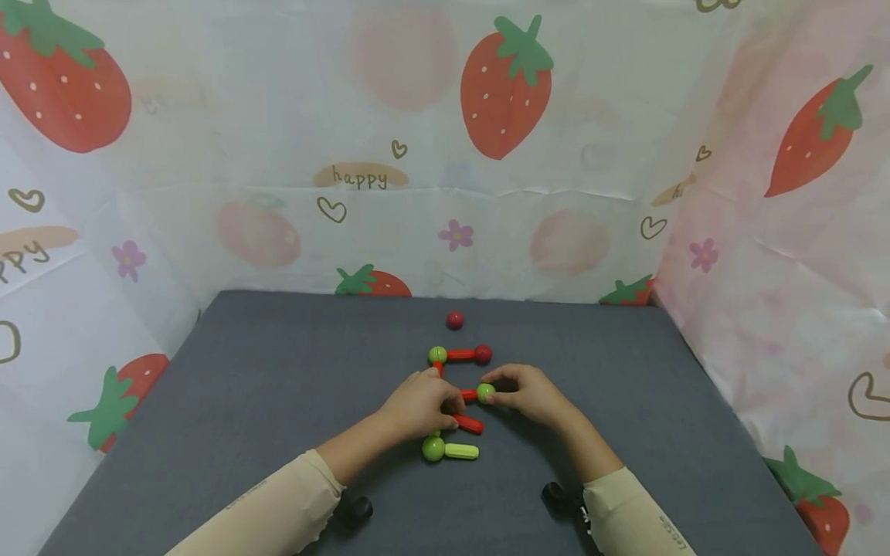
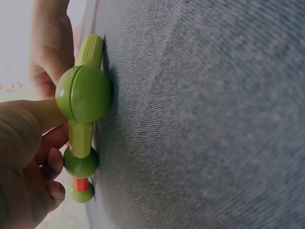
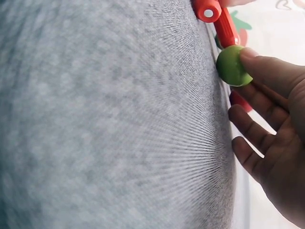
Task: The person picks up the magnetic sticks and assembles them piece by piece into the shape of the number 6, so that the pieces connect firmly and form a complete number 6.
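A toy frame of green balls and short rods lies mid-table. In the head view my left hand [image 1: 417, 403] grips its left upright, hiding the middle joint; its curled fingers [image 2: 55, 162] meet a green ball [image 2: 82, 163] in the left wrist view. Beside the left thumb lies a red rod [image 1: 470, 424]; whether it is attached is hidden. My right hand [image 1: 531, 394] pinches a green ball [image 1: 486, 394] between thumb and index finger, at the right end of the middle red rod [image 1: 469, 394]. The other right fingers [image 3: 248, 124] are loosely bent.
Along the frame's top, a red rod [image 1: 460, 355] ends in a red ball [image 1: 483, 354]. Behind it sits a loose red ball [image 1: 455, 320]. The frame's near green ball [image 1: 433, 449] bears a light green rod [image 1: 462, 452]. Strawberry-print cloth [image 1: 431, 232] encloses the grey table [image 1: 292, 363].
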The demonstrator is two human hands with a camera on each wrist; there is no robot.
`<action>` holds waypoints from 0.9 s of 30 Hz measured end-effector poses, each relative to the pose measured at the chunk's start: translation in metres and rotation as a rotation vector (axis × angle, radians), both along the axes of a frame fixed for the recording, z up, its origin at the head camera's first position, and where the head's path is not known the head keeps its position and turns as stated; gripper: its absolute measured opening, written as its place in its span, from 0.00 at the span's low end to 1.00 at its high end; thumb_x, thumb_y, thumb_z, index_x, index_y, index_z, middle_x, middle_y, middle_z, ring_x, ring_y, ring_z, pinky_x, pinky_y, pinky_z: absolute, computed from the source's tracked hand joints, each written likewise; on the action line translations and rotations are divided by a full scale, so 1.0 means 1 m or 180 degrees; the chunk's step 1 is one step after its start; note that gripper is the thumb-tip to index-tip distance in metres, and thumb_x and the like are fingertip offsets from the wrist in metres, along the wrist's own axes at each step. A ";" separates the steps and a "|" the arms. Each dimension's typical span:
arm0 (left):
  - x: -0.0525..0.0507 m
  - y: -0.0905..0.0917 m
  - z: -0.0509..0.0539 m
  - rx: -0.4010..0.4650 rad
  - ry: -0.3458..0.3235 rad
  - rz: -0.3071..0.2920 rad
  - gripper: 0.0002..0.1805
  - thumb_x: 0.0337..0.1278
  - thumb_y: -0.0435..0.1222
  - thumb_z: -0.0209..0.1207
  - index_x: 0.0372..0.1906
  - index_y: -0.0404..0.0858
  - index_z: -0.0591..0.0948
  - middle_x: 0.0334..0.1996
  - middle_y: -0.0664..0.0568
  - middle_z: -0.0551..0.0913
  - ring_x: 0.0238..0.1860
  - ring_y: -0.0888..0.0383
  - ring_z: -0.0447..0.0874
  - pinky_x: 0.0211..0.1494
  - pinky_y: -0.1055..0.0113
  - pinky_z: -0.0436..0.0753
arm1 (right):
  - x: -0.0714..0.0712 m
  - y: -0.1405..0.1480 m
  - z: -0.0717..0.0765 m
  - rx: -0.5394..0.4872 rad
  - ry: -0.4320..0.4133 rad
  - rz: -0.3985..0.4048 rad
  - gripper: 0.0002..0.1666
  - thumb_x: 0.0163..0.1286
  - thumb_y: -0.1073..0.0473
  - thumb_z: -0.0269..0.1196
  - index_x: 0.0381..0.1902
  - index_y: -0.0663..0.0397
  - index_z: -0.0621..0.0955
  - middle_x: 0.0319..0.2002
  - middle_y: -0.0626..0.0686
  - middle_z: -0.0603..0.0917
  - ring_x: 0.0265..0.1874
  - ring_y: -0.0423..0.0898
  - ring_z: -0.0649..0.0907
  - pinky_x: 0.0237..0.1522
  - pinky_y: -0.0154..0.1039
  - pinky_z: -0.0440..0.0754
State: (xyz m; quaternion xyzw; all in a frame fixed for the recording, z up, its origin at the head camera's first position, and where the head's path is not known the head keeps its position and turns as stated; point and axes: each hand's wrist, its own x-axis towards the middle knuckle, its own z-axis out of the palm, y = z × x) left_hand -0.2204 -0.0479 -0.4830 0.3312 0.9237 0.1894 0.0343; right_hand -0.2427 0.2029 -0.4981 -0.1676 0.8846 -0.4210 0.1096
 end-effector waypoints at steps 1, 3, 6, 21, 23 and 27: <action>-0.001 0.000 0.000 0.0028 -0.0041 0.0003 0.07 0.55 0.44 0.75 0.40 0.54 0.91 0.33 0.70 0.87 0.38 0.65 0.72 0.53 0.61 0.76 | 0.000 0.000 0.000 0.0005 0.0013 0.0001 0.18 0.67 0.53 0.72 0.55 0.46 0.87 0.55 0.46 0.86 0.58 0.48 0.82 0.58 0.50 0.79; -0.003 -0.001 0.001 0.0114 -0.0151 -0.0003 0.07 0.56 0.43 0.74 0.40 0.52 0.91 0.33 0.69 0.87 0.39 0.66 0.75 0.54 0.61 0.76 | 0.000 0.000 0.000 -0.0006 0.0013 -0.0002 0.18 0.67 0.53 0.72 0.55 0.46 0.87 0.55 0.46 0.86 0.57 0.48 0.82 0.57 0.50 0.79; -0.008 -0.002 0.002 0.0319 -0.0366 0.0010 0.09 0.56 0.41 0.74 0.42 0.49 0.91 0.35 0.67 0.87 0.41 0.66 0.81 0.54 0.64 0.79 | 0.001 0.000 0.000 -0.0023 -0.0019 -0.0009 0.18 0.67 0.53 0.72 0.55 0.45 0.87 0.54 0.46 0.86 0.57 0.47 0.82 0.57 0.49 0.80; -0.029 -0.001 0.003 0.0404 -0.0496 0.0433 0.16 0.57 0.44 0.74 0.50 0.47 0.88 0.42 0.61 0.87 0.48 0.59 0.80 0.50 0.61 0.81 | 0.001 -0.002 0.002 0.0004 -0.0031 -0.0006 0.18 0.67 0.54 0.72 0.55 0.46 0.87 0.55 0.46 0.86 0.58 0.48 0.82 0.58 0.51 0.79; -0.031 -0.002 0.001 0.0375 -0.0481 0.0433 0.16 0.56 0.44 0.74 0.49 0.47 0.88 0.41 0.61 0.87 0.47 0.59 0.80 0.50 0.61 0.81 | 0.001 -0.002 0.002 -0.0013 -0.0044 0.0010 0.19 0.68 0.53 0.72 0.55 0.47 0.87 0.55 0.47 0.86 0.57 0.48 0.82 0.56 0.50 0.80; -0.033 -0.002 -0.003 0.0413 -0.0511 0.0407 0.15 0.56 0.44 0.74 0.48 0.46 0.89 0.40 0.60 0.88 0.44 0.61 0.82 0.49 0.62 0.82 | 0.002 -0.001 0.002 -0.0038 -0.0042 0.0023 0.19 0.68 0.53 0.72 0.55 0.47 0.86 0.55 0.48 0.86 0.56 0.48 0.82 0.55 0.50 0.80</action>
